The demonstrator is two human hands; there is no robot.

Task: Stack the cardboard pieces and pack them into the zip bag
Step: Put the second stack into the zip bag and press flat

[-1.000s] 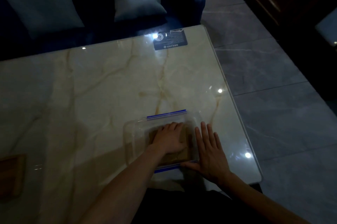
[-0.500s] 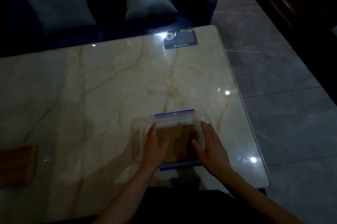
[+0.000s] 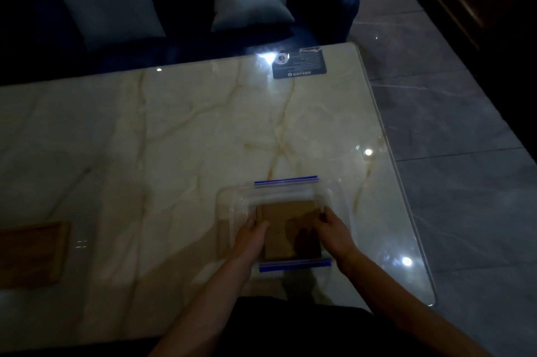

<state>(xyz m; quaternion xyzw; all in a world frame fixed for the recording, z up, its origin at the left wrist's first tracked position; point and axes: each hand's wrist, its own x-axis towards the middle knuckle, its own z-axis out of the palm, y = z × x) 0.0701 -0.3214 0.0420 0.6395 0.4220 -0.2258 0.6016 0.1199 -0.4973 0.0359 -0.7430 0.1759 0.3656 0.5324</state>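
Flanking the cardboard stack (image 3: 290,228) inside the clear zip bag (image 3: 232,211) on the marble table (image 3: 145,153), left hand (image 3: 251,236) and right hand (image 3: 334,230) press its sides, fingers loosely curled.

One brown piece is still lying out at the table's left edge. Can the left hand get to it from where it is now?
Probably yes. The left hand rests at the zip bag, gripping nothing visible, and only bare marble table lies between it and the brown piece. It is a long sideways stretch, so leaning may be needed.
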